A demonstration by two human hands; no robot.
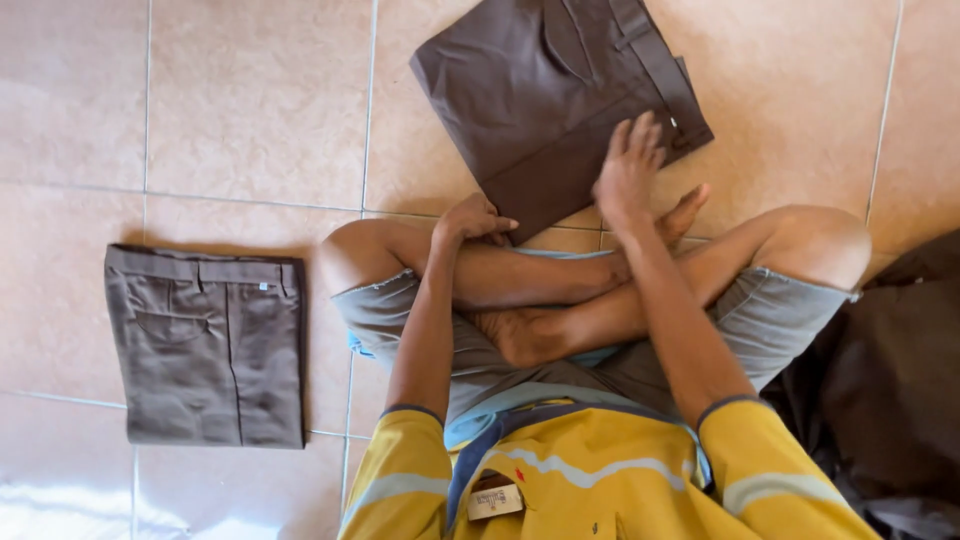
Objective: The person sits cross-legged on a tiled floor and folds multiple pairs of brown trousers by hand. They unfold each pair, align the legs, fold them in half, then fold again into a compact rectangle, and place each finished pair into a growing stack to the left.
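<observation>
Person sits cross-legged on a tiled floor (250,110), seen from above; folded dark-brown trousers (545,95) lie at top centre of the frame, just beyond the shins, turned at an angle w/ the waistband toward the upper right. Right hand (628,172) rests flat on the near right part of the fold, fingers (640,140) straight, lightly spread, palm down, pressing the cloth rather than gripping it. Left hand (473,217) sits at the lower left corner of the same pair, fingers curled in and pinching the corner edge; whether the thumb is under the cloth can't be told. Judging by looks, the trousers are light, soft woven fabric, not slippery on tile, not fragile; the folded stack would prob. sag or fall open if lifted by one corner. Best hold appears to be both short ends of the fold, or one hand slid under the middle w/ the other on top, keeping layers together; the waistband side is thicker and stiffer, so a firmer spot to grasp. A second pair of folded grey-brown trousers (207,345) lies at the left of the frame, well apart, squared up. A heap of dark cloth (890,390) sits at the right edge beside the knee. Yellow shirt (600,480) fills the bottom centre.
</observation>
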